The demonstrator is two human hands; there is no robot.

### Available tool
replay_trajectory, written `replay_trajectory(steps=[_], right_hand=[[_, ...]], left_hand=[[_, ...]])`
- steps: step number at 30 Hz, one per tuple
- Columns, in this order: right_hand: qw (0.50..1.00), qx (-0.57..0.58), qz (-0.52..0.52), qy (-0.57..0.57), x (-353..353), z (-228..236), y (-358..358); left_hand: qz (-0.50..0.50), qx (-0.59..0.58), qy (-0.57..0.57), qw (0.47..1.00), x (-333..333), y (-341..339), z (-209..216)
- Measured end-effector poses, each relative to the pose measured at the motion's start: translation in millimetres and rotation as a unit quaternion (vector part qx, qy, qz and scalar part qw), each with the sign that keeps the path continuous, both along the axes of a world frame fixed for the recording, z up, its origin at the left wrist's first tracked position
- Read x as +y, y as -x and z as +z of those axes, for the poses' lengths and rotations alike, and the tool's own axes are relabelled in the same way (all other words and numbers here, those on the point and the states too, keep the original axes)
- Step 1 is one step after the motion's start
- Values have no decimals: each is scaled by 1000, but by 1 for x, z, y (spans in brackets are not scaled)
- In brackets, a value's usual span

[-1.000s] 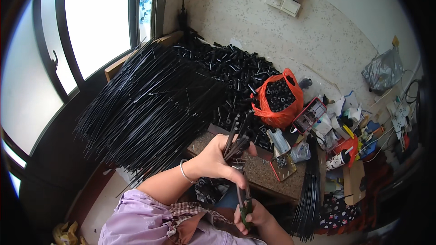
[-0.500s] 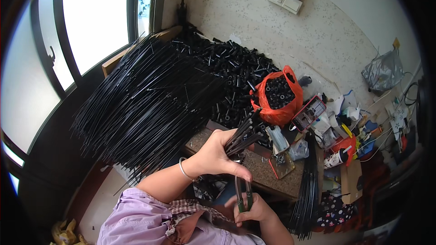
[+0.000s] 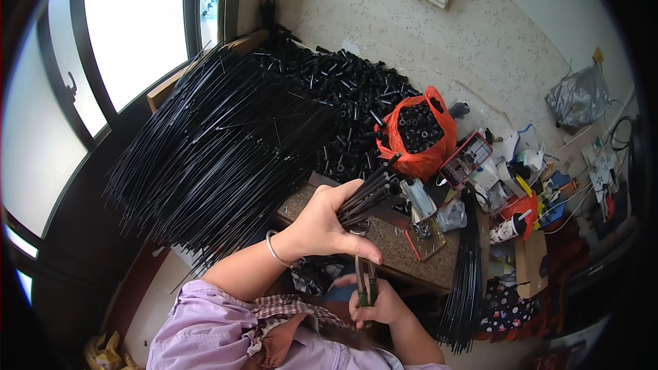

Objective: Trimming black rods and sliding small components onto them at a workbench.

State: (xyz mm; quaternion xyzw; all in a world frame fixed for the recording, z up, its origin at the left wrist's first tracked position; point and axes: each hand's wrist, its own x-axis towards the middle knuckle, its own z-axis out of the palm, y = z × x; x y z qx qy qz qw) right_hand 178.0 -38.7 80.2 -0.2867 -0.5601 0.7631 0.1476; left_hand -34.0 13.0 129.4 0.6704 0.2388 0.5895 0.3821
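Note:
My left hand (image 3: 329, 223), a bangle on its wrist, is wrapped round a bundle of thin black rods (image 3: 373, 195) whose ends fan out to the upper right. Its thumb points right, just above the tips of a tool held below. That tool, which looks like pliers (image 3: 367, 281), has two grey arms and green parts near the grip. My right hand (image 3: 380, 305) is closed on it. Whether the tool's tips touch my left hand is hard to see. Behind my hands lies a brown speckled tabletop (image 3: 404, 260).
Long black rods (image 3: 219, 144) form a big pile at left, beside many short black tubes (image 3: 356, 89). An orange bag (image 3: 428, 161) holds more tubes. A red-edged phone (image 3: 466, 159), a clear case (image 3: 426, 240), another rod bundle (image 3: 462, 274) and a cup (image 3: 507, 228) crowd the right.
The whole view has shifted slightly, with the table's things sitting a little higher. Both hands keep their holds. The two arms of the pliers appear a bit closer together.

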Motion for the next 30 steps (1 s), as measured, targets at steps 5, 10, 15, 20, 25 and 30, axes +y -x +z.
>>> replay_trajectory(steps=[5,10,15,20,25,30], right_hand=[[609,-236,-262,-711,12,14,-11],[989,-16,-69,-132,-27,-7,7],[995,84,-44,-18,-11,20,0],[997,53,-44,29,-17,9,4],[985,-11,-151,-89,-31,-16,24],[829,-166,-252,-470,-18,-10,20]], left_hand=[[42,31,-39,998,0,10,-6],[-38,-29,48,998,-4,8,3],[-4,29,47,998,-8,8,4],[-3,4,76,997,-8,9,-1],[15,-62,108,992,-17,-8,-5],[8,-63,128,990,-21,-1,-7]])
